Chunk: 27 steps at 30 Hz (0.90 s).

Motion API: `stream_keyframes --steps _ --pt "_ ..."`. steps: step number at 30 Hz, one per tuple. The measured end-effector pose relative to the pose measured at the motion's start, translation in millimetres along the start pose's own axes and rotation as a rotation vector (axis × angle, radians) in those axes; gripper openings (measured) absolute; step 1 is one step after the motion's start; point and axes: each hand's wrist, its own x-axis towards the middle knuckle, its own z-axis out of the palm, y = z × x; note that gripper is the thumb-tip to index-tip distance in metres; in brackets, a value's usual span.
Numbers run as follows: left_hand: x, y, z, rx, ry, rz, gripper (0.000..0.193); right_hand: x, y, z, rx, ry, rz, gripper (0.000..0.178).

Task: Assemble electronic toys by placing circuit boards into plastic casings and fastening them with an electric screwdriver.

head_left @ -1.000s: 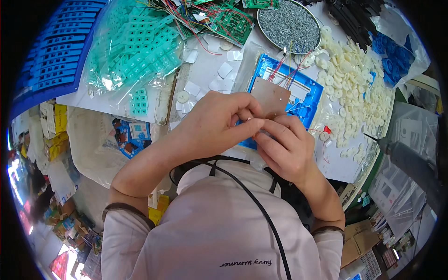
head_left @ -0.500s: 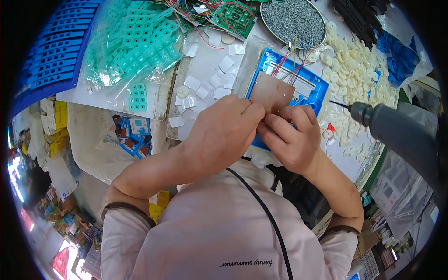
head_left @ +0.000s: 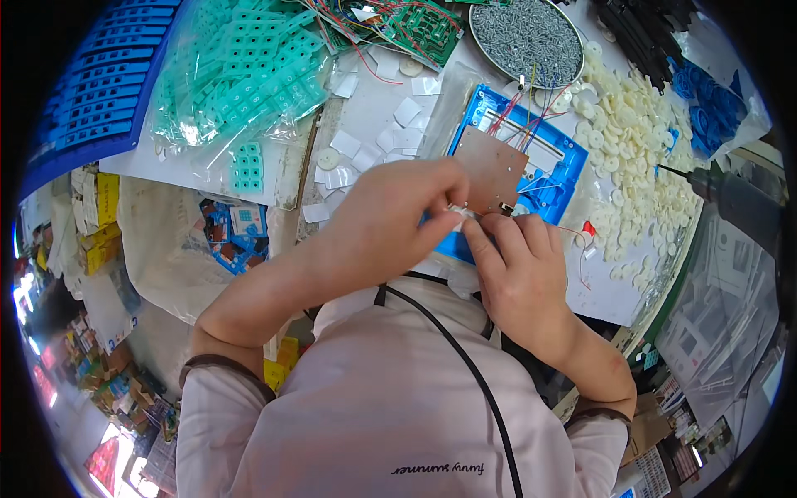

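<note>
Beyond the blue case [head_left: 573,162], a round bowl [head_left: 475,50] holds metal screws [head_left: 525,37]; left hand [head_left: 407,207] pinches a white scrap [head_left: 460,213], right hand [head_left: 525,270] half-curled, grip unclear.

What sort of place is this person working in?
Probably a small electronics assembly workshop: there are green circuit boards, a heap of small metal parts that look like screws, and a blue plastic casing with a brown board over it.

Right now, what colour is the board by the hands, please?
The board is brown, in the head view.
</note>
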Motion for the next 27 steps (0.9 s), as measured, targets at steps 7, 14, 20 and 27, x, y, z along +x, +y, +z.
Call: stream_keyframes --steps 7,14,20,27 --pt "-24 -1 -24 0.364 0.242 0.137 0.032 -4 4 6 0.165 0.067 0.024 0.052" --pt "-36 -20 -34 0.407 0.085 0.23 0.016 -3 11 9 0.095 0.052 -0.092 0.047" --pt "-6 1 -42 0.211 0.169 0.231 0.012 5 2 2 -0.039 -0.083 -0.079 0.054" --pt "28 6 -37 0.209 0.096 0.163 0.012 18 -8 -18 -0.057 -0.356 -0.05 0.072"
